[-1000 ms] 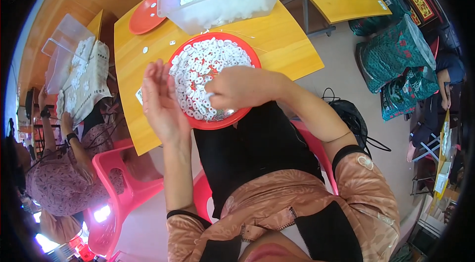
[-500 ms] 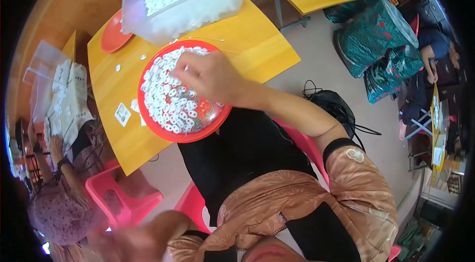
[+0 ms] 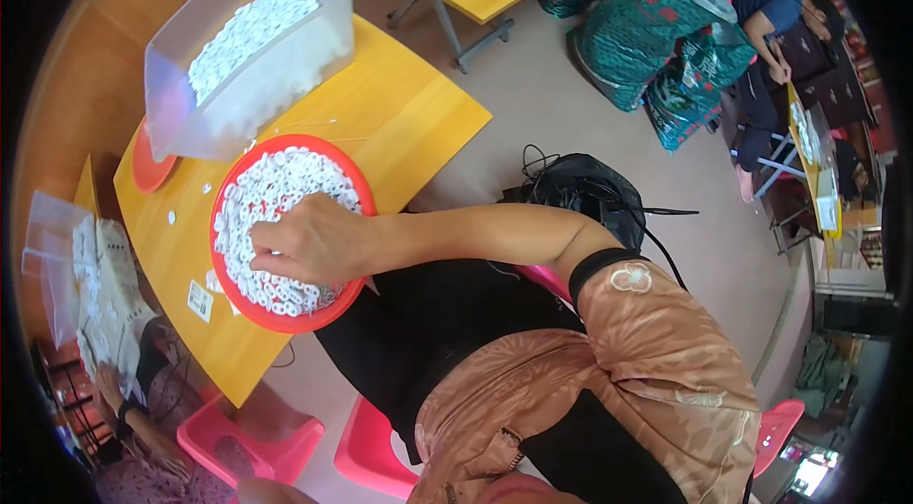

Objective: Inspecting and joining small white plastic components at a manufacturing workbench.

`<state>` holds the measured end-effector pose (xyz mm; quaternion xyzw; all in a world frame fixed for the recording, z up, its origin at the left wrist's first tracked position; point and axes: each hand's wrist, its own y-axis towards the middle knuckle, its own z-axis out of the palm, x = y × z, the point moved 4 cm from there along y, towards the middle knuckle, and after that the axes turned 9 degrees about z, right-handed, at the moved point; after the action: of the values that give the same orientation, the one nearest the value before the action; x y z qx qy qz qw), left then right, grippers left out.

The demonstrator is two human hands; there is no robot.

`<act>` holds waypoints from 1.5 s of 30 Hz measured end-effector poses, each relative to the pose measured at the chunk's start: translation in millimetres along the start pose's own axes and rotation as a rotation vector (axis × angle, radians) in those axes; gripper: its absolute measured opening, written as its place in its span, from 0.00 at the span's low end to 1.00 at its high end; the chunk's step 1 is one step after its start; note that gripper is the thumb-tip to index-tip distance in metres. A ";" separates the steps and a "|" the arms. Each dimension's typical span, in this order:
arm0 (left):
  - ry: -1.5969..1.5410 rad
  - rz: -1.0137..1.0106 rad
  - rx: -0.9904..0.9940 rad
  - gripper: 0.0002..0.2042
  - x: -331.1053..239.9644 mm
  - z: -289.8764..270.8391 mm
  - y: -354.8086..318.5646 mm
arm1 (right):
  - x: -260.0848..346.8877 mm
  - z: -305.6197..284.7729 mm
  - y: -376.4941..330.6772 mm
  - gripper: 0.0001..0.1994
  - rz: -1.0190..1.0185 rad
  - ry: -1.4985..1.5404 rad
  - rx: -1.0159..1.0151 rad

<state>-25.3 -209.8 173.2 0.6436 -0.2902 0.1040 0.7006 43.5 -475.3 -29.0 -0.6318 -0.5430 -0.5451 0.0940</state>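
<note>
Fingers of right hand point(image 3: 314, 242) curl, pinching white rings point(image 3: 276, 209) in red tray point(image 3: 285, 321).

Left hand: out of view, nothing of it in the picture.
Right hand point(image 3: 319, 240): fingertips at 9 o'clock buried among white rings point(image 3: 271, 209); grip unreadable.
Red tray point(image 3: 285, 321): rim at 3 o'clock covered by wrist.
Orange plate point(image 3: 147, 176): mostly behind clear bin point(image 3: 190, 128).

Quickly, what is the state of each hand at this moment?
Left hand: not in view.
Right hand: fingers curled down into the white rings on the red plate; whether it grips any cannot be told.
</note>
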 end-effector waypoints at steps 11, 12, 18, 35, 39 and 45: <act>0.011 -0.208 0.274 0.16 -6.9 39.5 -73.7 | 0.7 -26.3 -21.8 0.14 0.016 -0.103 -0.017; 0.023 -0.224 0.307 0.16 -6.8 39.7 -80.1 | 1.7 -26.6 -21.5 0.14 0.014 -0.086 -0.021; 0.107 -0.323 0.530 0.14 -5.4 28.3 -123.1 | 4.7 -17.5 -18.6 0.13 0.009 -0.042 -0.014; 0.221 -0.879 1.023 0.09 61.0 -14.5 -315.2 | -76.3 53.4 30.8 0.09 0.251 -0.290 0.026; 0.020 -1.088 0.895 0.06 63.3 -22.6 -333.2 | -70.4 74.0 33.9 0.06 0.176 -0.291 0.080; -0.043 -1.196 0.865 0.04 71.7 -35.5 -358.3 | -65.3 125.1 38.7 0.07 0.098 -0.359 0.159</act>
<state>228.5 -245.7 -89.7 0.9124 0.1634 -0.2034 0.3154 159.4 -439.6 -110.9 -0.7352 -0.5609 -0.3740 0.0716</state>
